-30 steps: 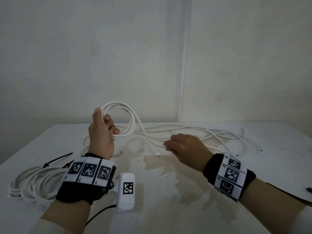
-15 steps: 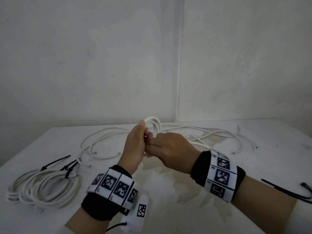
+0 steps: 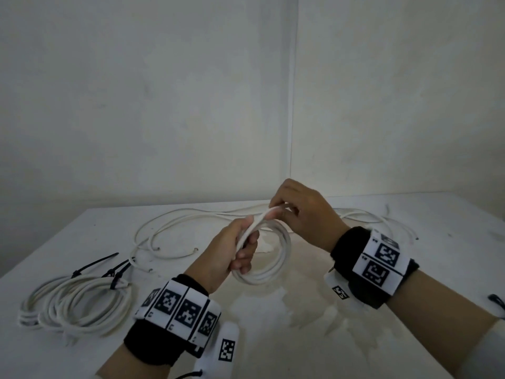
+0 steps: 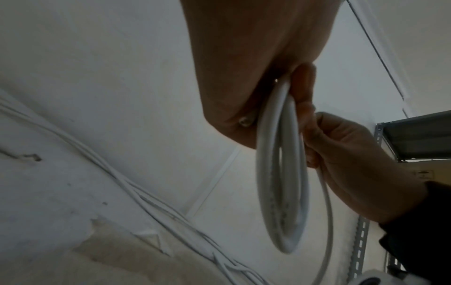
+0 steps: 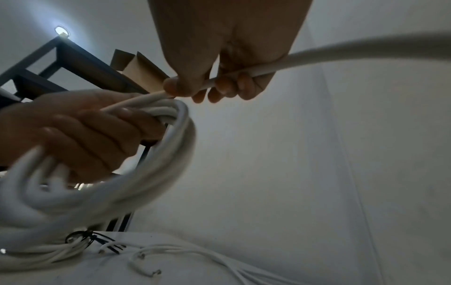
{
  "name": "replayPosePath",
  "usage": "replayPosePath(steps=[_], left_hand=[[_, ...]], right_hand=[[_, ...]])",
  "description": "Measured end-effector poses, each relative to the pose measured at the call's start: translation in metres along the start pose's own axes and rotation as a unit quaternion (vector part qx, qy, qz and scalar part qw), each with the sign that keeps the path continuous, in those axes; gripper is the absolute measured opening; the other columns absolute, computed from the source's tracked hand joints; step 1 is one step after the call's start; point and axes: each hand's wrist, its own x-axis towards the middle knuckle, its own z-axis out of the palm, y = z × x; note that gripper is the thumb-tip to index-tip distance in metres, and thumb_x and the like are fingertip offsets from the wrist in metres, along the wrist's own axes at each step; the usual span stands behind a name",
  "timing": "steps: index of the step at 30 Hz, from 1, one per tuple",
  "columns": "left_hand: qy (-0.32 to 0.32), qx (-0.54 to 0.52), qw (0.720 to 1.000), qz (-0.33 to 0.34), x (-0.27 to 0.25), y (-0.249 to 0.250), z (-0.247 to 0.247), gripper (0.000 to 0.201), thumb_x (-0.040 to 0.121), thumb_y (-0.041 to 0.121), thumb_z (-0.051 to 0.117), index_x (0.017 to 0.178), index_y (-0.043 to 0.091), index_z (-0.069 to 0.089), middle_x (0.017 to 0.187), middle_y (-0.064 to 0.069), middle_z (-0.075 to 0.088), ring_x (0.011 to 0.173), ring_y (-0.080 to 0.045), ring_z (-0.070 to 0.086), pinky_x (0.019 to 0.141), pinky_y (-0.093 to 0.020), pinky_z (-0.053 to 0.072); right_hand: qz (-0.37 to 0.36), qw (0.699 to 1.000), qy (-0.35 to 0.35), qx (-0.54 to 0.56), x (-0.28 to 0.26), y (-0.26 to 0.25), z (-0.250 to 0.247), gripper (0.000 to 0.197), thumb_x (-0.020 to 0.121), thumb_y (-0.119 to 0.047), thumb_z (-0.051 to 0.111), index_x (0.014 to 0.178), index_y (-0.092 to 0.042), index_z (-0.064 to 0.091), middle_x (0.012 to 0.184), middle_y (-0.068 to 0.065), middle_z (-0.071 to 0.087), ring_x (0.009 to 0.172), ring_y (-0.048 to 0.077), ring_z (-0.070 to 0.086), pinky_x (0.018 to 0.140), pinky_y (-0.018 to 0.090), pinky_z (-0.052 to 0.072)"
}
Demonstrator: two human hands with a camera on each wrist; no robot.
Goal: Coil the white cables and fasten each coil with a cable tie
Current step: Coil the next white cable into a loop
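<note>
My left hand [image 3: 240, 248] grips a small coil of white cable [image 3: 276, 265] above the middle of the white table [image 3: 355, 337]; the loops hang below its fingers. In the left wrist view the coil [image 4: 283, 192] hangs edge-on from that hand. My right hand [image 3: 295, 212] pinches the free strand [image 5: 305, 57] of the same cable just beyond the coil, thumb and fingers curled round it. In the right wrist view the left hand [image 5: 80, 131] holds the coil [image 5: 151, 173] while the right hand [image 5: 207, 88] feeds the strand onto it.
Two finished coils [image 3: 76, 305] fastened with black cable ties [image 3: 116, 277] lie at the table's left. Loose white cables [image 3: 175, 225] trail across the back of the table. A black tie [image 3: 496, 300] lies at the right edge. Walls stand close behind.
The left hand has carried the coil from the left to the table's middle and lowered it. The right hand rose off the table, took the strand and now lays it onto the coil.
</note>
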Motion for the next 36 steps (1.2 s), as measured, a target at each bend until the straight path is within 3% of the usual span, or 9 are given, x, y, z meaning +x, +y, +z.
replayPosePath(steps=[3,6,10,15,20,24,28,33,36], left_hand=[[0.006,-0.021,1.0,0.006,0.0,-0.001,0.003,0.044,0.097,0.034,0.028,0.059,0.014,0.038,0.038,0.007,0.025,0.029,-0.006,0.02,0.037,-0.02,0.028],[0.05,-0.04,0.997,0.03,0.003,-0.001,0.008,0.046,0.097,0.033,0.029,0.057,0.014,0.037,0.038,0.006,0.024,0.029,-0.008,0.018,0.037,-0.018,0.026],[0.094,-0.045,0.994,0.036,0.005,0.0,0.012,0.046,0.097,0.033,0.029,0.055,0.015,0.036,0.039,0.005,0.023,0.031,-0.009,0.018,0.037,-0.019,0.024],[0.138,0.005,0.989,0.045,0.006,0.001,0.009,0.047,0.097,0.035,0.03,0.056,0.013,0.036,0.039,0.005,0.025,0.033,-0.01,0.021,0.038,-0.019,0.025],[0.102,0.013,0.994,0.028,0.003,0.002,-0.001,0.049,0.097,0.038,0.031,0.056,0.013,0.037,0.039,0.006,0.025,0.034,-0.01,0.021,0.038,-0.019,0.028],[0.011,0.014,1.0,0.016,0.0,0.008,-0.009,0.049,0.097,0.044,0.03,0.06,0.013,0.04,0.041,0.006,0.024,0.034,-0.008,0.022,0.041,-0.02,0.035],[-0.001,0.017,1.0,0.017,-0.002,0.01,-0.012,0.051,0.094,0.051,0.029,0.061,0.014,0.039,0.042,0.006,0.023,0.033,-0.008,0.021,0.041,-0.02,0.035],[0.031,0.02,0.999,0.005,0.0,0.002,-0.008,0.049,0.096,0.046,0.033,0.058,0.015,0.035,0.042,0.006,0.022,0.033,-0.008,0.019,0.037,-0.018,0.029],[0.022,0.025,0.999,-0.018,-0.001,-0.003,-0.003,0.049,0.096,0.045,0.032,0.058,0.015,0.034,0.042,0.006,0.021,0.033,-0.007,0.018,0.037,-0.019,0.028]], right_hand=[[0.107,0.992,-0.067,0.005,-0.003,-0.002,-0.003,0.052,0.086,-0.059,0.043,0.084,-0.013,0.068,0.076,-0.013,0.057,0.068,0.001,0.051,0.063,0.022,0.04],[0.205,0.964,-0.128,0.11,-0.003,-0.008,-0.001,0.041,0.096,-0.035,0.044,0.079,-0.008,0.069,0.073,0.002,0.067,0.067,0.024,0.056,0.067,0.031,0.042],[0.26,0.934,-0.137,0.204,-0.002,-0.017,-0.002,0.049,0.096,-0.035,0.041,0.078,0.002,0.067,0.062,0.005,0.063,0.061,0.02,0.052,0.06,0.022,0.04],[0.282,0.916,-0.141,0.246,-0.001,-0.024,-0.003,0.055,0.095,-0.039,0.038,0.083,0.011,0.058,0.057,0.0,0.05,0.05,0.006,0.04,0.05,0.011,0.032],[0.234,0.935,-0.181,0.196,0.001,-0.022,-0.006,0.023,0.089,-0.02,0.059,0.067,-0.017,0.055,0.06,-0.005,0.053,0.05,-0.002,0.045,0.052,0.01,0.035],[0.202,0.94,-0.231,0.147,0.004,-0.02,-0.014,0.028,0.093,-0.02,0.053,0.065,-0.023,0.053,0.059,-0.009,0.052,0.052,0.002,0.043,0.055,0.011,0.034],[0.186,0.936,-0.285,0.089,0.01,-0.019,-0.02,0.023,0.095,-0.019,0.049,0.074,-0.015,0.058,0.063,-0.011,0.054,0.054,0.002,0.045,0.056,0.012,0.036],[0.208,0.939,-0.255,0.1,0.004,-0.02,-0.015,0.022,0.094,-0.03,0.049,0.08,-0.026,0.066,0.075,-0.009,0.062,0.068,0.003,0.055,0.067,0.016,0.041],[0.202,0.957,-0.194,0.077,0.002,-0.013,-0.015,0.023,0.091,-0.027,0.054,0.095,-0.013,0.071,0.087,-0.005,0.063,0.085,0.016,0.059,0.078,0.026,0.043]])
